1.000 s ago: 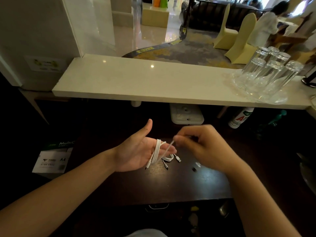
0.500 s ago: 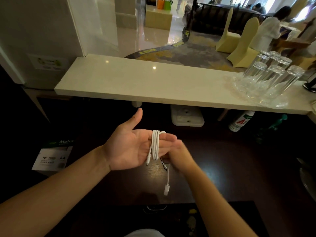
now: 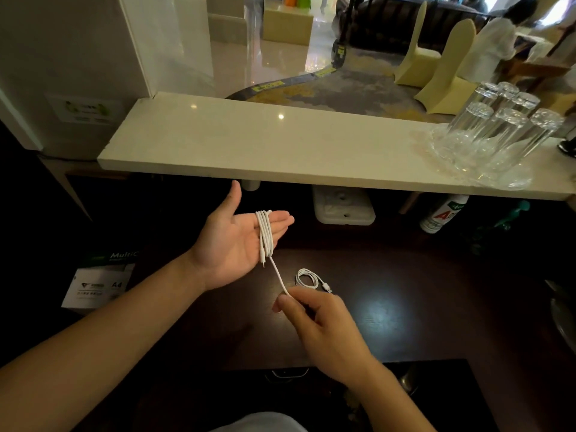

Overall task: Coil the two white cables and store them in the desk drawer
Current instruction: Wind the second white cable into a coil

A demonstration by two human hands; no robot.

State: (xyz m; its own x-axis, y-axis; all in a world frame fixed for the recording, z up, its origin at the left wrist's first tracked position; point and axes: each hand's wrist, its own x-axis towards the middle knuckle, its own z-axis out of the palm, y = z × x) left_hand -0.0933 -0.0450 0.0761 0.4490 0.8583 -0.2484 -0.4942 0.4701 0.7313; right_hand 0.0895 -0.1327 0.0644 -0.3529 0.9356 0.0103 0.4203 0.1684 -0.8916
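Note:
My left hand [image 3: 230,241] is held palm up over the dark desk [image 3: 389,307], fingers flat and together. A white cable [image 3: 265,235] is wound in several loops around those fingers, with one plug end hanging at the palm's edge. Its free tail runs down and right to my right hand [image 3: 318,332], which pinches it between thumb and forefinger. A second white cable [image 3: 307,278] lies coiled on the desk just beyond my right hand, its USB plug pointing right. A drawer handle [image 3: 285,374] shows at the desk's front edge.
A pale stone counter [image 3: 249,145] overhangs the desk's back. Several upturned glasses [image 3: 495,135] stand on its right end. Under it sit a white power strip [image 3: 343,207] and a bottle [image 3: 442,215]. A box of A4 paper [image 3: 99,282] lies at the left.
My right hand came out from beside the left fingers and moved down and right, drawing the cable's tail taut. The coiled second cable on the desk is now uncovered.

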